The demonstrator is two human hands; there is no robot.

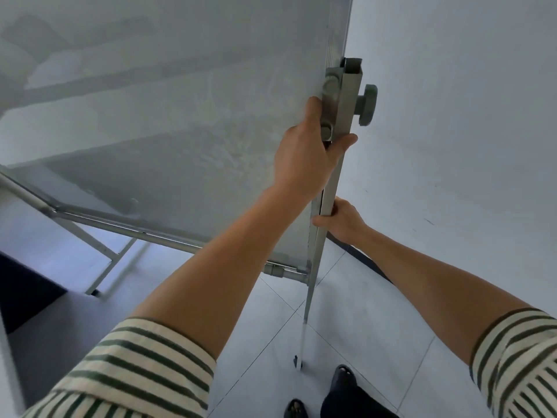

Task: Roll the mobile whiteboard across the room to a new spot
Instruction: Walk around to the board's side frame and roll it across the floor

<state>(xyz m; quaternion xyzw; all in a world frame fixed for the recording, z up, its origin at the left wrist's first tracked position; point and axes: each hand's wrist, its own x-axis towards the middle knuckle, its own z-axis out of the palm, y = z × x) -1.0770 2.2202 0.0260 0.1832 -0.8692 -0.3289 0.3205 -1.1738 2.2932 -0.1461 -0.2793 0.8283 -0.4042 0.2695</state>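
The mobile whiteboard point(168, 122) fills the upper left of the head view, its grey glossy face toward me. A metal side post point(351, 86) with a round grey knob point(366, 104) runs down its right edge. My left hand point(304, 155) grips that post just under the knob bracket, thumb wrapped round the right side. Lower on the same post, my right hand point(342, 220) holds it from the right. The post continues down to a foot with a caster point(297, 364) on the floor.
A white wall point(452, 131) stands close on the right, with a dark skirting line point(361, 257) along its base. The stand's far leg point(99, 267) rests on pale floor tiles point(346, 342). A dark block point(24, 291) sits lower left. My dark shoes point(342, 381) are beside the caster.
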